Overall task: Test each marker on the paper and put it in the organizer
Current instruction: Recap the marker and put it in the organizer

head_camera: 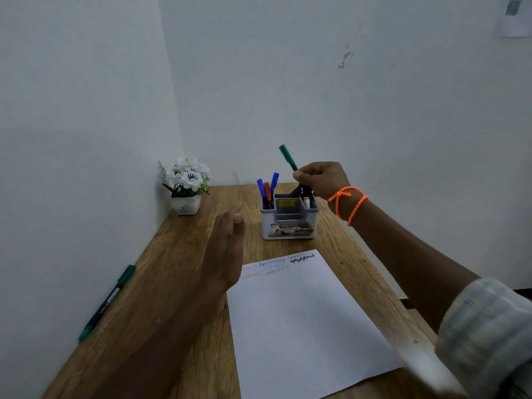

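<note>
My right hand (322, 180) grips a green-capped marker (287, 157) just above the right side of the grey organizer (289, 223), cap end tilted up and left. The marker's lower end is hidden behind my fingers. Blue and red markers (267, 190) stand in the organizer's left compartment, and a few more stand in its right one. My left hand (227, 249) hovers open over the table, left of the white paper (305, 323). The paper carries several coloured squiggles along its top edge. Another green marker (108, 302) lies at the table's left edge against the wall.
A small white pot of white flowers (187, 182) stands in the back left corner. The wooden table (178, 283) is bounded by walls on the left and behind. Its right edge drops off just right of the paper.
</note>
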